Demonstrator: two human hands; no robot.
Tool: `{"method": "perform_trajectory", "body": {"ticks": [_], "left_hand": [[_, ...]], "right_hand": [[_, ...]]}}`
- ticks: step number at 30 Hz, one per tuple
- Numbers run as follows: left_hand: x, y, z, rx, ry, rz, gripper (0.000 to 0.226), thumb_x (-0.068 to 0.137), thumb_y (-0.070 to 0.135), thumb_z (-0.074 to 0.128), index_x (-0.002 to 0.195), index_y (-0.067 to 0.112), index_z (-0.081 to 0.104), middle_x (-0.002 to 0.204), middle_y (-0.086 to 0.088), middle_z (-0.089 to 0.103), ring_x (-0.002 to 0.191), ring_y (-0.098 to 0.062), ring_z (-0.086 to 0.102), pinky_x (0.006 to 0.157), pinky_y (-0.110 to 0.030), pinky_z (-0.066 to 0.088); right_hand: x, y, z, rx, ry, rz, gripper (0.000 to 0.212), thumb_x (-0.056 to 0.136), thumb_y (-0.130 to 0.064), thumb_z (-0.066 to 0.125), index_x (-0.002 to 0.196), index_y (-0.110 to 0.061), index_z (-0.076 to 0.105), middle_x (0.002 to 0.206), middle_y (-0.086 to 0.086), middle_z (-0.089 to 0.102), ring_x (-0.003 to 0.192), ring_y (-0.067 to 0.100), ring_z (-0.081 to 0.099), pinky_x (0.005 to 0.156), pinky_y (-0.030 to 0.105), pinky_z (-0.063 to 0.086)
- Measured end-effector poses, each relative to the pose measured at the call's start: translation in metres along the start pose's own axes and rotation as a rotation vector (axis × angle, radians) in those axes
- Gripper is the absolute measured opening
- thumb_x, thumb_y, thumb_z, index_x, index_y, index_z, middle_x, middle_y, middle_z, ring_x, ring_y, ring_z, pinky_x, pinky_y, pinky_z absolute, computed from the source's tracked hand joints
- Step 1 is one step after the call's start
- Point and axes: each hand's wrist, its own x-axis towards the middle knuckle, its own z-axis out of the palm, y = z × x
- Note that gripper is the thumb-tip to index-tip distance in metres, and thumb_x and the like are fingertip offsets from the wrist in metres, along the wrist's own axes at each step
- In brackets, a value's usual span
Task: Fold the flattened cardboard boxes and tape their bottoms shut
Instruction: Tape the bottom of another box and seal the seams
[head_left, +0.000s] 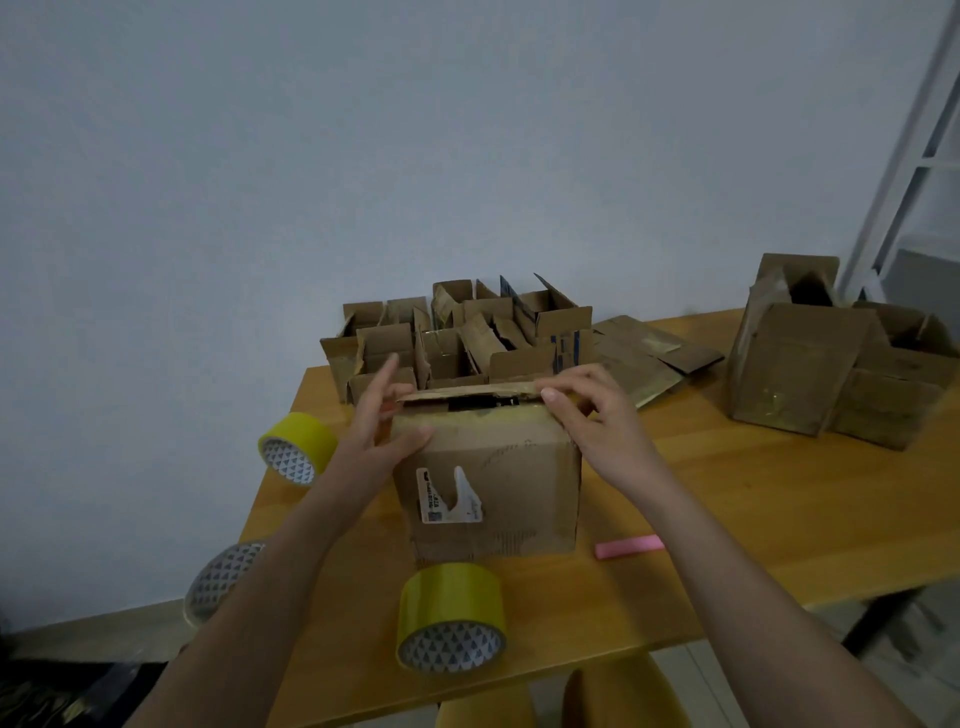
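A cardboard box (488, 483) stands on the wooden tabletop (753, 499), near its front edge. The left hand (382, 431) lies flat against the box's upper left corner, with its fingers (387, 371) straight and relaxed. The right hand (587, 410) pinches the top flap (467, 391) at its right end with curled fingers. Three yellow tape rolls (451, 618) lie around the box. Behind it stand many folded boxes (457, 332), and a pink strip (628, 546) lies to the right.
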Motion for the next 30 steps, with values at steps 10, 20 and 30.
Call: {"method": "perform_trajectory", "body": {"ticks": [10, 20, 30], "left_hand": [[-0.006, -0.013, 0.011, 0.174, 0.106, 0.205, 0.043, 0.094, 0.041, 0.046, 0.129, 0.020, 0.058, 0.134, 0.009, 0.049, 0.124, 0.003, 0.044, 0.096, -0.009, 0.040], [-0.005, 0.008, 0.003, 0.389, 0.100, 0.228, 0.048, 0.098, 0.030, 0.052, 0.144, 0.030, 0.040, 0.129, 0.002, 0.044, 0.101, -0.007, 0.047, 0.083, -0.010, 0.044], [-0.045, 0.026, -0.007, 0.391, 0.210, 0.187, 0.059, 0.090, 0.041, 0.057, 0.143, 0.022, 0.041, 0.131, 0.007, 0.040, 0.117, -0.003, 0.043, 0.092, -0.013, 0.040]], "right_hand": [[-0.001, 0.007, 0.007, 0.095, 0.036, 0.085, 0.022, 0.099, -0.024, 0.053, 0.105, -0.025, 0.074, 0.113, -0.010, 0.055, 0.103, -0.009, 0.049, 0.082, 0.010, 0.038], [0.002, -0.015, -0.001, -0.259, 0.189, -0.146, 0.013, 0.091, -0.030, 0.066, 0.098, -0.022, 0.073, 0.099, -0.011, 0.057, 0.098, 0.009, 0.055, 0.089, 0.039, 0.052], [-0.056, -0.041, 0.017, -0.134, 0.310, -0.517, 0.015, 0.093, -0.011, 0.057, 0.087, -0.003, 0.068, 0.082, 0.005, 0.061, 0.075, 0.013, 0.054, 0.065, 0.021, 0.042]]}}
